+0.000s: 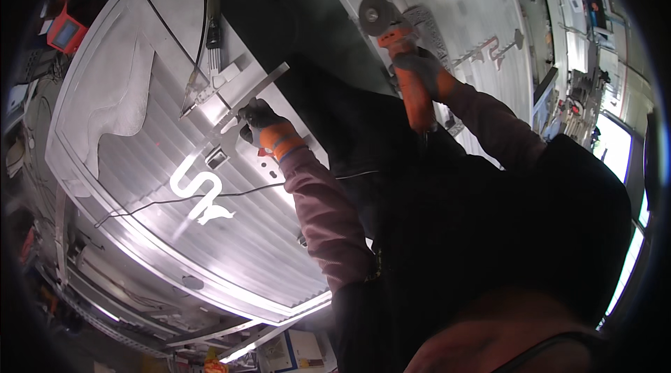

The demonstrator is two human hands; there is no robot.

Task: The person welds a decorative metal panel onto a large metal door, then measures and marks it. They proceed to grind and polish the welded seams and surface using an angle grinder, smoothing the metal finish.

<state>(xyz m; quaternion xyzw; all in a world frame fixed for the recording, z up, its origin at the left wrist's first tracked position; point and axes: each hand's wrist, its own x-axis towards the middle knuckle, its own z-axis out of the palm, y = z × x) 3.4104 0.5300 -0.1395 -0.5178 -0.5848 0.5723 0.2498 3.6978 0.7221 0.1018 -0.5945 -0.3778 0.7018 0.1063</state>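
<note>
My right hand, in a dark and orange work glove, grips the body of an orange angle grinder. Its round disc points away from me and stands off to the right of the metal strip. My left hand, gloved alike, closes around a flat metal strip above the left work surface. The strip slants from upper right to lower left. Below its lower end, a brightly lit S-shaped metal piece shows; I cannot tell whether the two are joined.
A ribbed metal worktop carries a thin cable and a wavy-edged sheet. A pointed torch-like tool lies near my left hand. On the right-hand metal surface lies an ornamental metal piece. A red device stands upper left.
</note>
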